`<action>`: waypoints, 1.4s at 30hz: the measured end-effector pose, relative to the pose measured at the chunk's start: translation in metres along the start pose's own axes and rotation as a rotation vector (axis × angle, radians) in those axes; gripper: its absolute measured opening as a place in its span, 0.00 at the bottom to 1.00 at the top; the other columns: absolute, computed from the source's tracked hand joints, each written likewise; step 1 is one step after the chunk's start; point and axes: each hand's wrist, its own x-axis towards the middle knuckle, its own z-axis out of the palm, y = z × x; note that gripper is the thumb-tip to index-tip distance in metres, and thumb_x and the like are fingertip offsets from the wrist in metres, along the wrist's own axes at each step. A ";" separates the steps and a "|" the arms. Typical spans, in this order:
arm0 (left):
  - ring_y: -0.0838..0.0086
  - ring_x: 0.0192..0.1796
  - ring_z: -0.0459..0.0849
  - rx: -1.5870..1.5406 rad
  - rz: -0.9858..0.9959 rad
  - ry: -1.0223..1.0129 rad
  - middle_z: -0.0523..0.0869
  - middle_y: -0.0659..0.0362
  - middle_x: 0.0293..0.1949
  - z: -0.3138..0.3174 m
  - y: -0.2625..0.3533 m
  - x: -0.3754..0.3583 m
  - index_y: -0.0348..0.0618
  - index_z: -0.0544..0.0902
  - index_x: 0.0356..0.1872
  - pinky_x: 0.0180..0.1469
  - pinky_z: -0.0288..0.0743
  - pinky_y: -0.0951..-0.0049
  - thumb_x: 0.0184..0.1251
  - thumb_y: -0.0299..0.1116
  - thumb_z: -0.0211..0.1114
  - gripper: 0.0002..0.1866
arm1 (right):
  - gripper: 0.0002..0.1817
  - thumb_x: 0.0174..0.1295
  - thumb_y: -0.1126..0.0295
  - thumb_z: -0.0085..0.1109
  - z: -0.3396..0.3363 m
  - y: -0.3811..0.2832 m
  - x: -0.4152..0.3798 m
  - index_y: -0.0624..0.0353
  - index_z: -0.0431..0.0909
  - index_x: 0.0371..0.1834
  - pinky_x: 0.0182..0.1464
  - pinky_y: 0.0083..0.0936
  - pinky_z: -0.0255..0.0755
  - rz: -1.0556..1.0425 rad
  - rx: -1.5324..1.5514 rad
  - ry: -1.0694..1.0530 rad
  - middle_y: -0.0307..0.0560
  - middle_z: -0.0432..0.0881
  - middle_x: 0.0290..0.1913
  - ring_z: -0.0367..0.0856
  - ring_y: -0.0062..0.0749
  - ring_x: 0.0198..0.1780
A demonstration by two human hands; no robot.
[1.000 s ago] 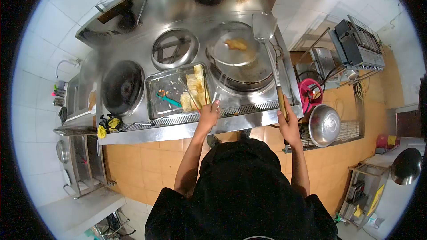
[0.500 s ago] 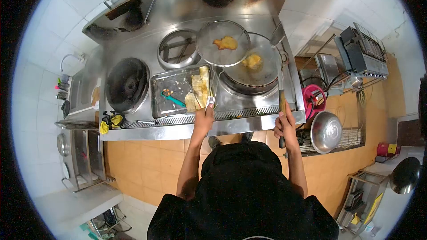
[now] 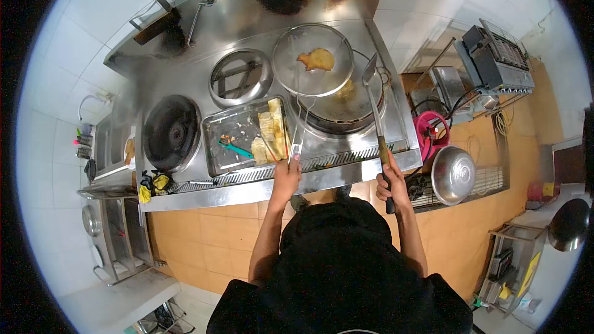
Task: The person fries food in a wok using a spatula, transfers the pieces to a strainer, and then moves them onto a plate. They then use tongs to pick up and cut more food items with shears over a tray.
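A long stainless-steel counter [image 3: 204, 202] is stretching across the view, its straight front edge running between the person's body and the cookware. At its right end, a large round metal wok [image 3: 381, 100] is holding oil. At its left end, a blackened round wok [image 3: 173, 130] is sitting apart. Between them, a rectangular metal tray [image 3: 226, 125] is carrying pale yellow folded pieces [image 3: 266, 128] and a teal-handled tool [image 3: 237, 148].

A round wire-mesh strainer [image 3: 286, 65] is hovering partly over the oil wok, its left side overhanging the counter. Tilting it could be letting oil drip there, or its load slide off. A long steel spatula with a wooden handle [image 3: 375, 110] is slanting over the wok's right side; swinging inward, it could be knocking the strainer or splashing oil.

The left hand [image 3: 286, 180] is closing its grip around the strainer's handle; the right hand [image 3: 394, 188] is wrapping its fingers around the spatula's handle. Both are working near the front edge, with more room for moving upward than sideways between tray and wok.

Smallest, one golden-brown fried piece [image 3: 317, 59] is lying in the strainer; another yellowish piece [image 3: 346, 91] is showing in the oil.
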 end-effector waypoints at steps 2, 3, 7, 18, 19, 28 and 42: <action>0.80 0.14 0.64 0.018 0.008 0.022 0.68 0.64 0.12 0.004 0.000 0.000 0.38 0.72 0.19 0.19 0.58 0.75 0.76 0.45 0.51 0.25 | 0.30 0.75 0.64 0.42 0.004 -0.005 -0.002 0.34 0.47 0.78 0.15 0.18 0.51 -0.061 0.034 -0.001 0.32 0.58 0.20 0.52 0.16 0.13; 0.80 0.14 0.64 -0.002 -0.050 0.018 0.68 0.65 0.12 0.006 0.005 0.002 0.39 0.72 0.19 0.18 0.57 0.74 0.76 0.45 0.50 0.25 | 0.30 0.75 0.64 0.42 0.006 -0.007 -0.004 0.34 0.47 0.78 0.15 0.18 0.51 -0.052 0.033 -0.006 0.32 0.58 0.20 0.52 0.16 0.13; 0.80 0.12 0.63 -0.012 -0.035 -0.024 0.66 0.65 0.12 0.004 0.030 0.004 0.42 0.71 0.20 0.16 0.55 0.75 0.76 0.47 0.51 0.25 | 0.30 0.76 0.62 0.42 0.008 -0.021 -0.005 0.33 0.46 0.79 0.14 0.15 0.49 -0.170 0.050 0.003 0.32 0.57 0.19 0.51 0.14 0.12; 0.82 0.12 0.61 -0.215 -0.197 -0.039 0.65 0.67 0.12 0.021 0.019 -0.005 0.45 0.70 0.22 0.14 0.53 0.77 0.74 0.51 0.54 0.24 | 0.31 0.76 0.63 0.42 -0.001 -0.007 -0.003 0.36 0.45 0.79 0.12 0.17 0.52 -0.139 0.042 0.022 0.32 0.57 0.18 0.52 0.15 0.11; 0.82 0.11 0.61 -0.191 -0.207 -0.044 0.65 0.67 0.12 0.020 0.021 -0.006 0.45 0.70 0.22 0.14 0.52 0.77 0.74 0.51 0.53 0.23 | 0.31 0.76 0.63 0.42 -0.001 -0.006 -0.002 0.35 0.45 0.79 0.12 0.17 0.52 -0.129 0.050 0.014 0.32 0.57 0.18 0.53 0.15 0.11; 0.81 0.11 0.60 -0.107 -0.146 -0.080 0.65 0.67 0.12 0.016 0.008 0.003 0.43 0.71 0.22 0.14 0.53 0.76 0.75 0.49 0.53 0.23 | 0.31 0.76 0.65 0.41 0.006 -0.015 -0.001 0.35 0.44 0.79 0.13 0.17 0.53 -0.128 0.026 -0.021 0.32 0.57 0.18 0.53 0.15 0.12; 0.82 0.13 0.62 -0.111 -0.154 -0.092 0.65 0.67 0.13 0.017 0.014 -0.005 0.44 0.71 0.20 0.15 0.54 0.76 0.75 0.49 0.53 0.24 | 0.31 0.76 0.63 0.42 0.000 -0.011 -0.002 0.38 0.45 0.79 0.13 0.18 0.54 -0.153 0.012 -0.013 0.32 0.56 0.18 0.52 0.15 0.11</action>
